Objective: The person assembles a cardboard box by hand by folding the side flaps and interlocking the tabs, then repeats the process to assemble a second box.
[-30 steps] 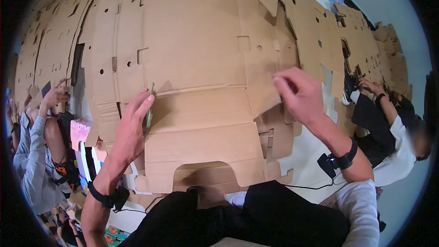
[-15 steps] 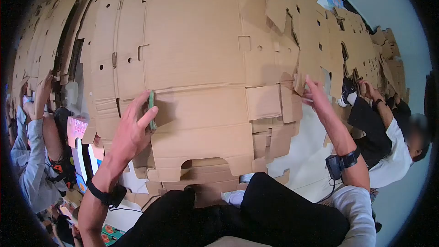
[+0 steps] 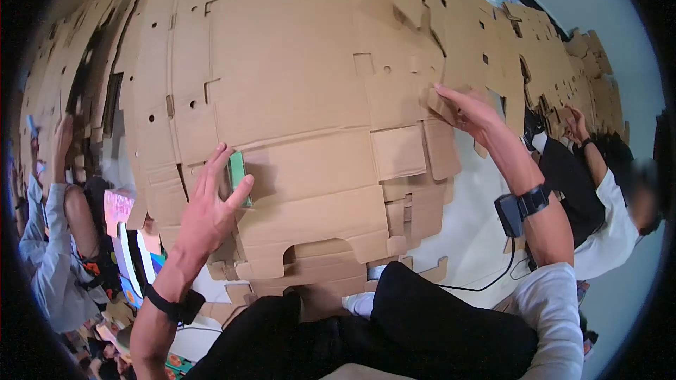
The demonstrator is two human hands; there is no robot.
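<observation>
A large flattened cardboard sheet with slots, holes and fold lines lies in front of me. Against its lower left part, my left hand has its thumb apart from the fingers, with a small green object between thumb and fingers. At the sheet's right edge my right hand pinches a small cardboard flap. Below that flap are folded cardboard pieces. A curved cutout shows in the sheet's lower edge, near my knees.
At the right, a person in a white top sits with a hand near more cardboard. Another person's sleeve and hands are at the far left. A pink package lies left of my left arm.
My right hand has moved up and left and now pinches the flap. The green object has tilted, showing more of its face. The cardboard has shifted slightly left in view.
</observation>
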